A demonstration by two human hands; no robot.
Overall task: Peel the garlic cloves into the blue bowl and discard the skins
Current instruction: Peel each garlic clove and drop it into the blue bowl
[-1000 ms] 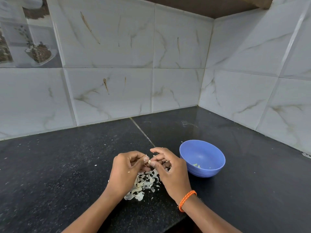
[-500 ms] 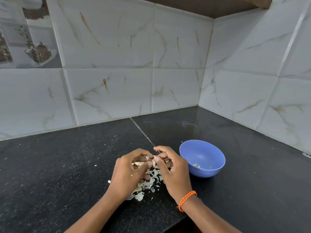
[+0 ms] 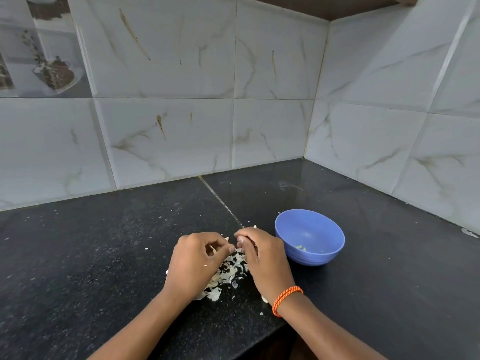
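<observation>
My left hand (image 3: pixel 193 263) and my right hand (image 3: pixel 262 255) hover close together over a pile of pale garlic skins (image 3: pixel 228 274) on the black counter. The left fingers are curled and pinch a small garlic clove with loose skin (image 3: pixel 211 249). The right fingertips are curled beside it and seem to pinch at skin; what they hold is hidden. A blue bowl (image 3: pixel 330 252) stands just right of my right hand, with a few pale peeled bits (image 3: pixel 300 247) at its bottom.
The black stone counter (image 3: pixel 104 255) meets white marbled wall tiles at the back and right, forming a corner. Small skin flecks lie scattered on the counter. The counter's front edge runs below my wrists. An orange cord bracelet (image 3: pixel 285 298) is on my right wrist.
Both hands have dropped lower, nearer the skin pile, and have drawn slightly apart; the fingertips that met over the clove are now separated by a small gap.
</observation>
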